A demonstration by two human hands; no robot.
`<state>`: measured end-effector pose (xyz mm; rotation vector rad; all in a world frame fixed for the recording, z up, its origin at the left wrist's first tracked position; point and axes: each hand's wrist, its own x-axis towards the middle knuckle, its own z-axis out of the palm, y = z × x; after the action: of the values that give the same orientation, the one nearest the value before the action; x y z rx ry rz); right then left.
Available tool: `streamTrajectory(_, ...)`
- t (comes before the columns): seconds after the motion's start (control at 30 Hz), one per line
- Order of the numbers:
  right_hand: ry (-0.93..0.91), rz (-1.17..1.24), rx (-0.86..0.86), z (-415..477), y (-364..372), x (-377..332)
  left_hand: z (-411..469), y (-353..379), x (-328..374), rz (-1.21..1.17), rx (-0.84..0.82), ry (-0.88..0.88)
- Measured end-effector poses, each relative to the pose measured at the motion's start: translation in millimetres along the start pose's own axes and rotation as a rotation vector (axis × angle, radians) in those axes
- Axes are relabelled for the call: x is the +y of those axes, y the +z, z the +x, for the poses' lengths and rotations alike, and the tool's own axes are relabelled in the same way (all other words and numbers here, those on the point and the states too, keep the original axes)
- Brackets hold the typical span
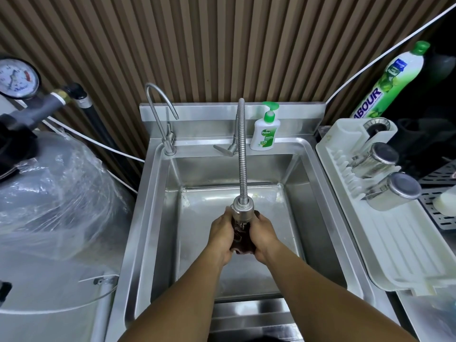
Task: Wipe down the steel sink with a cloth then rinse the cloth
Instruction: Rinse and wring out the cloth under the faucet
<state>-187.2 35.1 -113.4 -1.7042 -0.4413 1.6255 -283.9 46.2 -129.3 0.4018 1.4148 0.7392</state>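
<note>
Both hands, left point(220, 236) and right point(264, 236), grip a dark cloth point(243, 239) between them over the sink point(158, 218). The cloth sits directly under the spray head point(242, 209), with water running onto it

Bright, even overhead light; soft glare streaks on the brushed steel sink basin point(291, 218). Strong fisheye bending at frame edges. Centre sharp, corners dim and soft.
</note>
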Motion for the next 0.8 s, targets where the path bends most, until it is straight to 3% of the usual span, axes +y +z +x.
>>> streamTrajectory(0.13,0.022,-0.029,0.044,5.4,10.9,8.4,-7.1,12.1,4.6,-0.004,-0.077,-0.076)
streamTrajectory(0.4,-0.009,0.006,0.229,11.8,19.1,11.3,4.8,20.5,-0.2,-0.096,0.056,-0.049)
streamTrajectory(0.8,-0.026,-0.061,0.225,15.4,17.5,8.0,7.7,19.8,1.2,-0.146,0.062,-0.075)
